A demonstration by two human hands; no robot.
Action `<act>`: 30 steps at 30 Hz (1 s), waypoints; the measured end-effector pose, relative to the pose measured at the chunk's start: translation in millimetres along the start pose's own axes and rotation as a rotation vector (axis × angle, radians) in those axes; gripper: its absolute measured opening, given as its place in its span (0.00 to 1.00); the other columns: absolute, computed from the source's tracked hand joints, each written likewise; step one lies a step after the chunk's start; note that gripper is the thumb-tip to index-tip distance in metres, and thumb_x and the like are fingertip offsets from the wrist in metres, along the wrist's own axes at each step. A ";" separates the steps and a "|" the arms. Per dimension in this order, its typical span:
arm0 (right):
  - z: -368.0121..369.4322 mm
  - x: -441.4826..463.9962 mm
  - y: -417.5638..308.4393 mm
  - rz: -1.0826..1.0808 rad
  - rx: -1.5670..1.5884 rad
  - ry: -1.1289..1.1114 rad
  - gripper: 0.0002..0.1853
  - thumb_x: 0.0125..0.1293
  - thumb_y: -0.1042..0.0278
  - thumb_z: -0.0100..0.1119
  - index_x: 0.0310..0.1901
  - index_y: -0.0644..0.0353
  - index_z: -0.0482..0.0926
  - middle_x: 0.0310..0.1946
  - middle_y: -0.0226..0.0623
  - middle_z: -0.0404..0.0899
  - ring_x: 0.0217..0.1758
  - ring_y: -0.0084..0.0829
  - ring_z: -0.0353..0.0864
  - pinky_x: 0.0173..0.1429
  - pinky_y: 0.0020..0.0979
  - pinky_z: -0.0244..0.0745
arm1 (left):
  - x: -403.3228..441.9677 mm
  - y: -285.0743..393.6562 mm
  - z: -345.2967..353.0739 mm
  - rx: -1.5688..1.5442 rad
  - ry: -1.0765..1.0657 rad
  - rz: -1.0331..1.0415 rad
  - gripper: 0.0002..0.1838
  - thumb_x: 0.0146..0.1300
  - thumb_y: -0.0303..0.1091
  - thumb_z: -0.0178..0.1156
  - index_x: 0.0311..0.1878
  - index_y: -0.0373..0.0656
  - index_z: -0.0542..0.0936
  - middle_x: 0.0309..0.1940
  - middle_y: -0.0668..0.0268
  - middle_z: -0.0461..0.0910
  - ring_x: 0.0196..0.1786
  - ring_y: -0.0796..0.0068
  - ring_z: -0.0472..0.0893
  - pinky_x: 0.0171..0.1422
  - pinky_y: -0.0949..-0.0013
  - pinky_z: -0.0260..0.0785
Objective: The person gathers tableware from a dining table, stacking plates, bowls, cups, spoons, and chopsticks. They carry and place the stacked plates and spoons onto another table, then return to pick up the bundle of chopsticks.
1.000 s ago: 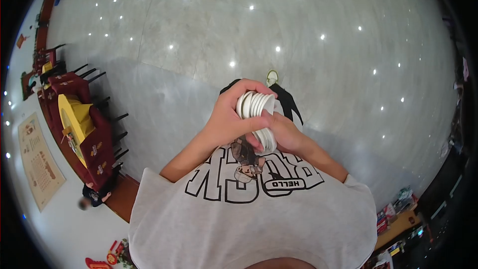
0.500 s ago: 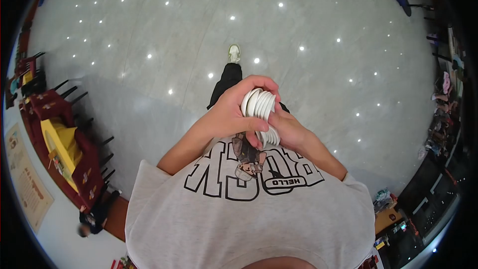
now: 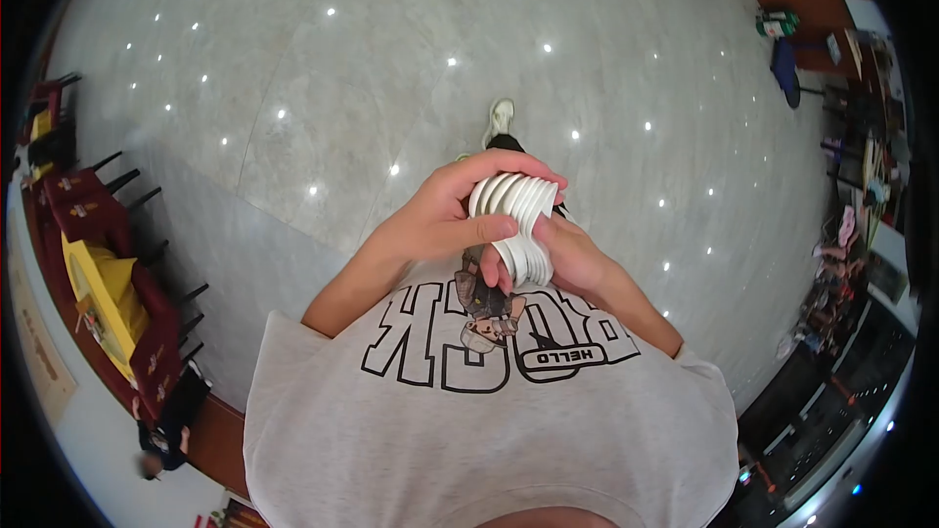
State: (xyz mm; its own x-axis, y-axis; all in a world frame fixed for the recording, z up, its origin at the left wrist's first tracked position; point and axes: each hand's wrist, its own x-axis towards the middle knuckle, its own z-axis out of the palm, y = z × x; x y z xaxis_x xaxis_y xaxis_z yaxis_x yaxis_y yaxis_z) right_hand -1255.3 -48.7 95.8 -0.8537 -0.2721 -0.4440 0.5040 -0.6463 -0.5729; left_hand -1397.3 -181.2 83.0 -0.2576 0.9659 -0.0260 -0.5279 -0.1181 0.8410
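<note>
Two stacks of small white dishes are held in front of my shirt. My left hand [image 3: 445, 210] wraps round the upper stack [image 3: 511, 199], fingers over its far side and thumb along the near side. Below it, my right hand [image 3: 572, 252] grips the lower stack [image 3: 525, 262], with fingertips showing at its left side. The two stacks lie close together, rims facing sideways. How deep the right fingers reach between them is hidden.
Tables with dark red cloths [image 3: 90, 210] and a yellow cover [image 3: 112, 303] stand at left, with chairs. A person [image 3: 174, 420] is at the lower left. A cluttered shelf area [image 3: 831, 244] lies at right. A white shoe [image 3: 502, 115] shows on the grey floor [image 3: 372, 68].
The room has shifted in view as I walk, and my feet have changed position. Both hands still hold the dishes, which are fanned out slightly wider and sit a little further right.
</note>
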 end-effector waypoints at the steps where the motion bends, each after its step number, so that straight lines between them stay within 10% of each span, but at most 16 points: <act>1: -6.5 11.2 -11.7 0.017 -0.010 -0.030 0.31 0.75 0.35 0.36 0.54 0.60 0.69 0.34 0.37 0.80 0.32 0.24 0.80 0.35 0.25 0.76 | 11.0 1.0 -8.2 0.022 0.024 0.112 0.26 0.61 0.31 0.66 0.61 0.34 0.71 0.59 0.45 0.76 0.57 0.58 0.80 0.59 0.57 0.77; 13: -100.0 158.6 -179.5 0.185 0.036 -0.141 0.23 0.79 0.45 0.37 0.50 0.59 0.70 0.29 0.33 0.79 0.28 0.23 0.80 0.31 0.24 0.76 | 171.4 63.1 -113.8 0.107 0.378 0.059 0.24 0.56 0.21 0.66 0.57 0.37 0.73 0.47 0.61 0.80 0.51 0.71 0.81 0.57 0.66 0.75; 30: -213.1 317.6 -417.2 0.089 0.144 -0.070 0.26 0.79 0.45 0.35 0.45 0.62 0.74 0.26 0.32 0.75 0.23 0.24 0.72 0.29 0.26 0.66 | 432.0 168.3 -275.9 0.079 0.444 0.011 0.22 0.60 0.25 0.60 0.58 0.34 0.71 0.48 0.57 0.79 0.50 0.66 0.82 0.56 0.62 0.77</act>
State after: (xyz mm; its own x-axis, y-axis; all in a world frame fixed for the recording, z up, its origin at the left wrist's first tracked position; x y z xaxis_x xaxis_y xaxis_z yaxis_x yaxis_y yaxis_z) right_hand -1708.8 286.5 47.0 -0.8161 -0.3785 -0.4368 0.5583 -0.7118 -0.4263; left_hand -1820.8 152.6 64.1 -0.5943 0.7700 -0.2322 -0.4646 -0.0931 0.8806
